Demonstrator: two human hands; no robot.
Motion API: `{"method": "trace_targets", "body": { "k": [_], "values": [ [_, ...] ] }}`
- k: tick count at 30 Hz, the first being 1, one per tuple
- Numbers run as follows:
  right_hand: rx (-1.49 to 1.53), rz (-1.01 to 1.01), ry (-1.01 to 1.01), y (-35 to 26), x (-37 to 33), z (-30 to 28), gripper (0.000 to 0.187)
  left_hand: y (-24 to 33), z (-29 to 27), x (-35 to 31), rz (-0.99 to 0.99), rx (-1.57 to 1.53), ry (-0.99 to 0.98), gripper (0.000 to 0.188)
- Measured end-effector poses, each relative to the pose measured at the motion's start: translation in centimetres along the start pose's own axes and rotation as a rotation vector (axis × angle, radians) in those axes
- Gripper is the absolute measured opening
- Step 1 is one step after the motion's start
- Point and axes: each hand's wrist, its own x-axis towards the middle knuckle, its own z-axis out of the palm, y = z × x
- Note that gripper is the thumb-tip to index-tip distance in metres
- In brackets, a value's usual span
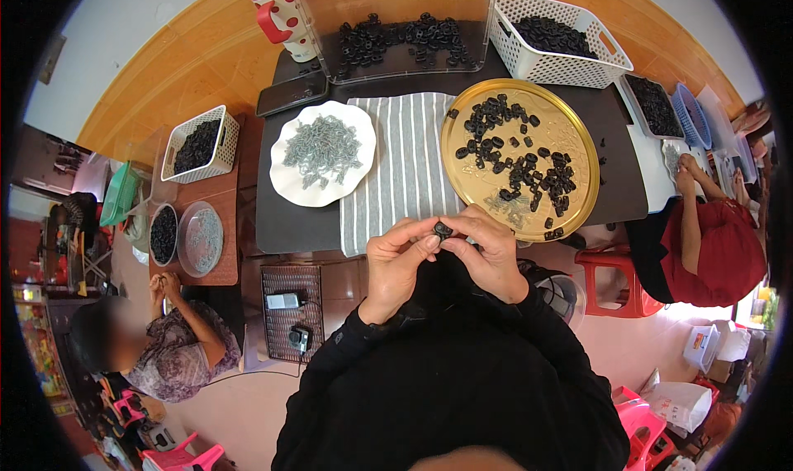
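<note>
Between the fingertips of both my hands is a small black plastic part point(443, 231), held just off the table's near edge. My left hand point(400, 265) pinches it from the left, and my right hand point(491, 255) grips it from the right, thumbs close together. Beyond them lies a grey and white striped cloth point(402, 165). To its left, a white scalloped plate point(285, 182) carries a heap of small silvery metal pieces point(323, 151). On the right, a round gold tray point(584, 161) bears scattered black parts point(529, 172) like the held one.
A clear bin point(405, 73) of black parts stands at the back, beside a white basket point(570, 72) of them. A spotted tumbler point(289, 25) and a phone-like dark slab point(291, 94) sit back left. Co-workers sit at left point(178, 347) and right point(714, 244). A red stool point(615, 281) stands right.
</note>
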Motion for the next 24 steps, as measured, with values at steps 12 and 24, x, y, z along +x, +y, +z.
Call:
{"method": "trace_targets", "body": {
  "k": [12, 24],
  "values": [
    [-0.018, -0.039, 0.043, -0.8, -0.4, 0.5, 0.034, 0.0, 0.2, -0.4, 0.038, 0.03, 0.0, 0.026],
    [-0.045, -0.116, 0.144, -1.5, -0.8, 1.4, 0.027, 0.2, 1.4, -1.2, 0.157, 0.129, 0.05, 0.021]
  ]
}}
